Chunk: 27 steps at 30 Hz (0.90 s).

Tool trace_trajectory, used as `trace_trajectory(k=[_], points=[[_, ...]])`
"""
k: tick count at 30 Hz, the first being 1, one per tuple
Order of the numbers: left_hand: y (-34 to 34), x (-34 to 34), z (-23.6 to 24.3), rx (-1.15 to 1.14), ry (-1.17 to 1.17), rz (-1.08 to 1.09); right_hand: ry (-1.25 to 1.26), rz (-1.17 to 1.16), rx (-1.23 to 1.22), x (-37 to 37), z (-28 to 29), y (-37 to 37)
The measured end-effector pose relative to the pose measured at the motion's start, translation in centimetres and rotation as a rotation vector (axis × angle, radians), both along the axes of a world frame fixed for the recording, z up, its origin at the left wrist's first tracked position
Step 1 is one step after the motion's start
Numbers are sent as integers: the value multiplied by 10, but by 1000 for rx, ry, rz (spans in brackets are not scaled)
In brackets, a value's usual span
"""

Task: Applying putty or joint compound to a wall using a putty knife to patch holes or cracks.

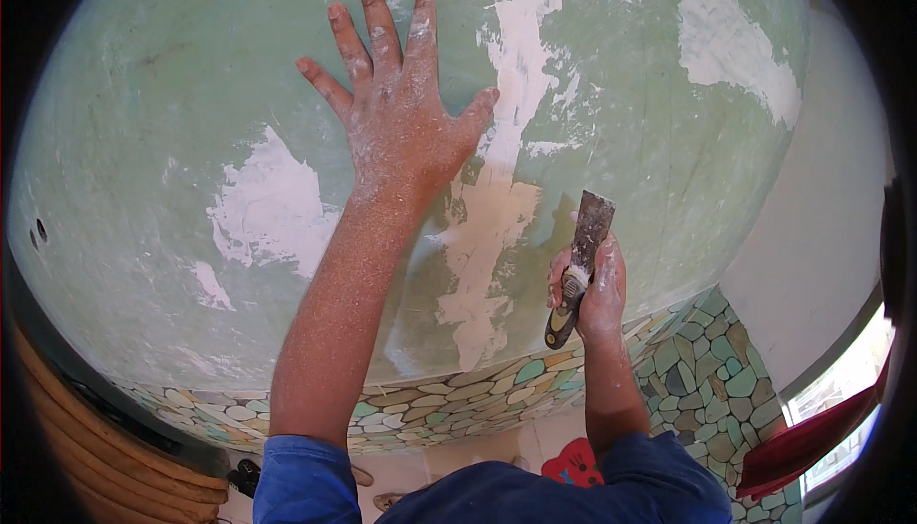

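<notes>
My left hand [396,128] lies spread against the green wall [143,142], fingers apart, dusted with white powder. Its thumb tip reaches the edge of a long upright strip of white filler [523,56], whose lower part [482,237] looks beige in shadow. To the right of that strip, my right hand [600,290] is closed round the dark, pale-marked handle of a putty knife [592,228]. The knife's stained metal blade points upward and its shadow falls on the wall. Whether the blade touches the wall I cannot tell.
More white filler patches lie at left [267,204] and upper right [731,42]. Pebble-pattern stone cladding [516,385] borders the wall's foot. A red mat [573,464] lies on the tiled floor. At right hang a dark red cloth [812,438] and a bright window [841,400]; brown folded fabric [105,448] is lower left.
</notes>
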<state>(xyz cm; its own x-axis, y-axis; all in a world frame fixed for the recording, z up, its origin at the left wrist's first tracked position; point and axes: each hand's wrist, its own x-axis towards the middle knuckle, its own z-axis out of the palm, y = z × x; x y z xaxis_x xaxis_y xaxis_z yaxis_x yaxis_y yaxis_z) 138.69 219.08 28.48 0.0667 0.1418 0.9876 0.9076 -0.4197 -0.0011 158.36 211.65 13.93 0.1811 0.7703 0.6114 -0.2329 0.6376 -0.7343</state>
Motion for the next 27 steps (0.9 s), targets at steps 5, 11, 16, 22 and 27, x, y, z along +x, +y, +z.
trace_trajectory(k=[5, 11, 16, 22, 27], points=[[2, 2, -2, -25, -15, 20, -5, -6, -27, 2, -3, -2], [5, 5, 0, -11, -15, 11, -3, -20, -19, 6, -3, -4], [2, 6, 1, -19, 5, -10, -21, -47, -4, 11, -3, -10], [-2, 8, 2, -15, 2, -12, -25, -81, -5, 19, -4, -20], [-1, 4, 2, -39, 53, -12, -17, -88, -10, 24, -5, -27]])
